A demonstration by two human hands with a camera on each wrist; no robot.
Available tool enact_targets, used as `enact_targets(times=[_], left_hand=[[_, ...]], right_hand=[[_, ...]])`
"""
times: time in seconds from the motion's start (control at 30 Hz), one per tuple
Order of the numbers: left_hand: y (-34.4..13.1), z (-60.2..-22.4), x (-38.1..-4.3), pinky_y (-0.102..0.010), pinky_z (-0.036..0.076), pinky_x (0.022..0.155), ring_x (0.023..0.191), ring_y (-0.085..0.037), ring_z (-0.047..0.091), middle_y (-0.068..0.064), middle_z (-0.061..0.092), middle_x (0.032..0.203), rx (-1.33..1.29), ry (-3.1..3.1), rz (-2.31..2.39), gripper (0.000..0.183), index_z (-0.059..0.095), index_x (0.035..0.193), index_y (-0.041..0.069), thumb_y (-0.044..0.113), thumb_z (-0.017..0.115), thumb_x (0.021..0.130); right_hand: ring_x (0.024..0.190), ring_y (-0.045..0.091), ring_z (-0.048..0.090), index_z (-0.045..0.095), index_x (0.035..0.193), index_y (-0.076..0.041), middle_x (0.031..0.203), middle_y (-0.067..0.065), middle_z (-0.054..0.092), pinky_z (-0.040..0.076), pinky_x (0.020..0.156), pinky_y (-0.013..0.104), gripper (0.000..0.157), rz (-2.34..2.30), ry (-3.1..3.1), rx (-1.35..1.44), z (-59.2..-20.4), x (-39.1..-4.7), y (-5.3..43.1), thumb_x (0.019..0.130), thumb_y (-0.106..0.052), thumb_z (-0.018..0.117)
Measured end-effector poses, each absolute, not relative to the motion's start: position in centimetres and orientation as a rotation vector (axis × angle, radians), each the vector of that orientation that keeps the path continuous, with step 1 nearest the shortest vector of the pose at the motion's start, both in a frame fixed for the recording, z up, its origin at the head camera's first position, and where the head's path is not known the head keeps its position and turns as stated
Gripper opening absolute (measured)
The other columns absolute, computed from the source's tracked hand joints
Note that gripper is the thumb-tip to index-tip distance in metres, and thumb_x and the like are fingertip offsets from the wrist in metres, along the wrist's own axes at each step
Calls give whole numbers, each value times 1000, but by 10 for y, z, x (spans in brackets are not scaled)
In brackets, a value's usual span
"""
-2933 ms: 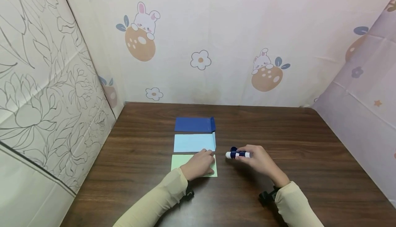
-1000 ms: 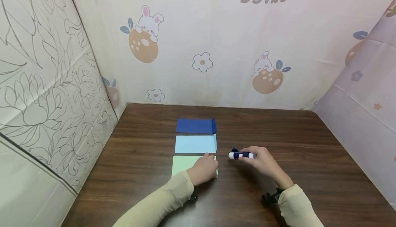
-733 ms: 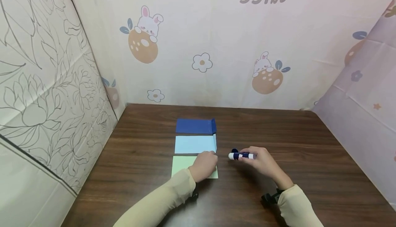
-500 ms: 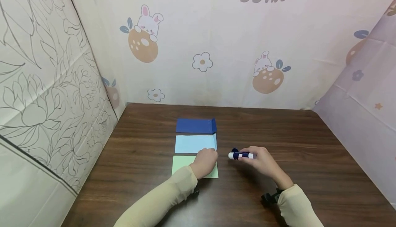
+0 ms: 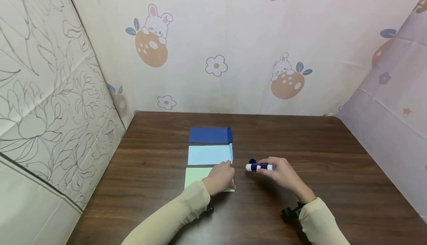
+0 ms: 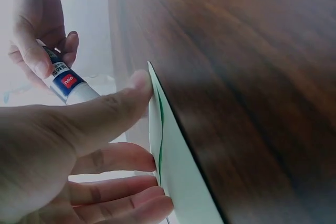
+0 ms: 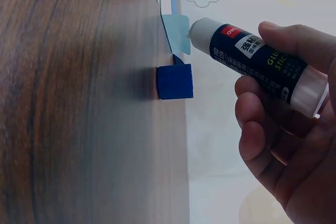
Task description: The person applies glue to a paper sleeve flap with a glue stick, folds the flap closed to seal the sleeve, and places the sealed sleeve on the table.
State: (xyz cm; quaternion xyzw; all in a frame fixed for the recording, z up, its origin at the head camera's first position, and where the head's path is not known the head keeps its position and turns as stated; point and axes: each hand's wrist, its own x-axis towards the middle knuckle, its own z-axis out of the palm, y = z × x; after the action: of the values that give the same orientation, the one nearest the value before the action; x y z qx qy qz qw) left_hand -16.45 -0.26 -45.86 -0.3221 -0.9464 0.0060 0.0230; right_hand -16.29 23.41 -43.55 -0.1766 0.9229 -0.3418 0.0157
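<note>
My left hand (image 5: 218, 178) lies over the right end of a light green envelope (image 5: 197, 175) nearest the body. The left wrist view shows its thumb and fingertips (image 6: 149, 211) spread along the green fold (image 6: 155, 124), touching it, with a narrow gap along the crease. My right hand (image 5: 280, 171) grips an uncapped glue stick (image 7: 252, 51) between thumb and fingers, its white tip pointing left. A light blue envelope (image 5: 208, 155) and a dark blue envelope (image 5: 208, 135) lie in line behind, their right-end flaps partly raised.
The brown wooden table (image 5: 160, 200) carries everything. Beside the glue stick shows a small dark blue round piece (image 5: 252, 161). A printed cloth wall (image 5: 247, 26) stands behind the table, and a floral-lined sheet (image 5: 43, 108) rises on the left.
My left hand's fingers, curled in over the green envelope's right end half a second ago, now spread along its edge. The right hand keeps the glue stick in nearly the same place.
</note>
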Motion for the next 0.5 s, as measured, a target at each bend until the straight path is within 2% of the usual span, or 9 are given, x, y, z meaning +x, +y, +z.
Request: enact_targets(times=[0.27,0.5], left_hand=[[-4,-457,-169,-26,50,56,68,-16,61,-3,63,82,-975,-2932,-58,18,72,76,14,30,79,82],[-3,-458,-160,-24,52,62,75,-14,56,-2,62,89,-1041,-2953,94,40,69,70,17,56,78,73]], right_hand=[[73,13,57,73,101,-10,93,5,69,49,60,22,23,-1059,2890,-557,-436,-165,233,87,-27,73],[75,14,57,73,102,-10,95,5,70,49,61,22,23,-1052,2904,-562,-436,-163,233,87,-27,73]])
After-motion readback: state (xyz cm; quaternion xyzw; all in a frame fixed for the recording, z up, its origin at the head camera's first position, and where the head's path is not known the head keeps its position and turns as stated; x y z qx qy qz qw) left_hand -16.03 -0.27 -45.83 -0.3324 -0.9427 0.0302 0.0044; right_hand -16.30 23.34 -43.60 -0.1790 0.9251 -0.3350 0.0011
